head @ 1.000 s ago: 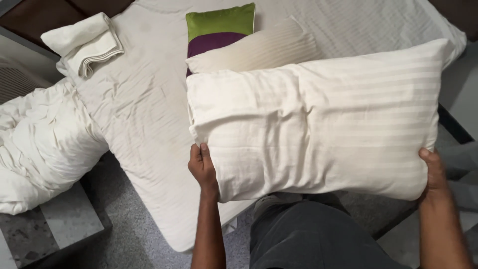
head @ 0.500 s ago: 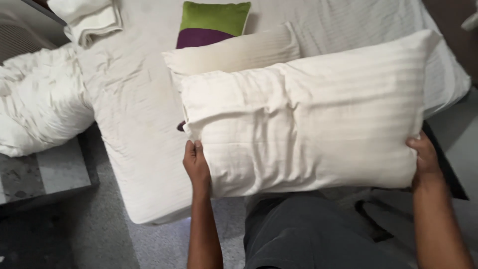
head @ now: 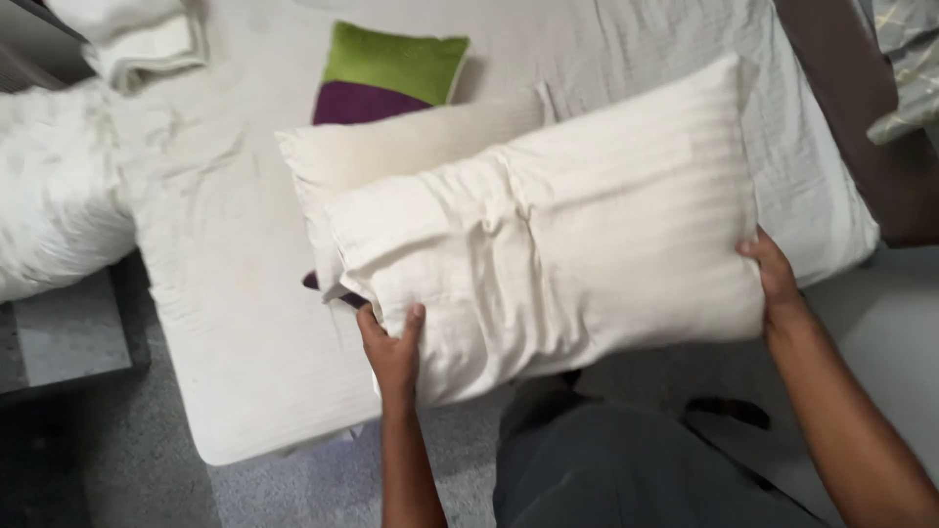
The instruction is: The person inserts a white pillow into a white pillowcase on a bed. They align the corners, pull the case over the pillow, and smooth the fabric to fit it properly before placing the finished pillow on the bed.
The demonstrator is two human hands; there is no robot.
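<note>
At the near edge of a bed, seen from above, two bare hands hold a large cream pillow between them. On the left hand (head: 394, 344), the fingers (head: 415, 319) are spread and pressed flat into the lower left corner of the large cream pillow (head: 558, 235), thumb on the near face, the fabric bunching under them. The right hand (head: 775, 284) cups the lower right edge, its fingers curled around behind the pillow and mostly hidden, so only the back of the hand shows. The pillow hangs in the air above the bed's near side, tilted, its right end higher than its left.

It looks soft and light: the striped case creases deeply near the left grip and the filling dents where it is pressed. It probably sags if held at one point, so a hold at two opposite ends or corners, as now, seems the surest.

Just behind it lies a second cream pillow (head: 391, 156), partly covered. Beyond that sits a green and purple cushion (head: 386, 73) on the white bed sheet (head: 215, 274). A crumpled white duvet (head: 49, 196) lies at the left, folded white towels (head: 147, 39) at the top left. Grey carpet (head: 293, 479) shows below.
</note>
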